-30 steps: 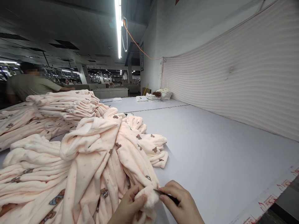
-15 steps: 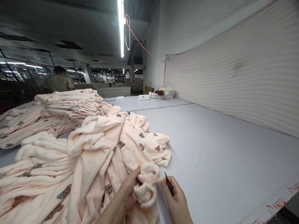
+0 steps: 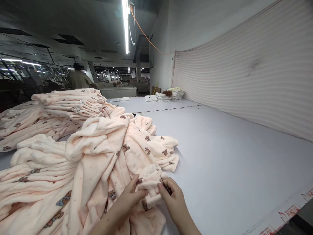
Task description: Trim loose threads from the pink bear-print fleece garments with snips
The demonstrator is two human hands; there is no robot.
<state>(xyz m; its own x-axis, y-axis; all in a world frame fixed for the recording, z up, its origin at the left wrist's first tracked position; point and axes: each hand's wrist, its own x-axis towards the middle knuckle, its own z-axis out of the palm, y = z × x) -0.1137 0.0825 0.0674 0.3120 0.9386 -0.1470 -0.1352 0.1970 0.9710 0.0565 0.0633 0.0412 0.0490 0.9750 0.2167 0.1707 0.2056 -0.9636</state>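
Observation:
A pale pink plush garment [image 3: 95,176] with a bear print lies bunched in front of me. My left hand [image 3: 129,200] is closed on one of its sleeve ends [image 3: 151,178], thumb on top and fingers partly hidden by the cloth. My right hand [image 3: 174,202] is closed around small dark thread snips [image 3: 167,187], their thin point up against the cloth. The right thumb and fingertips touch the edge of the same sleeve end. Most of the snips is hidden inside the right hand.
Folded garments of the same fabric form a pile [image 3: 73,104] at the back left. White stacks [image 3: 168,94] stand at the far end of the pale table [image 3: 220,163]. A striped cloth [image 3: 232,71] hangs along the right wall. A person [image 3: 79,78] stands beyond the pile.
My right hand has moved left with the snips, up to the sleeve end. The left hand has shifted its hold, and the two cuff openings are now bunched together. The person behind has moved right.

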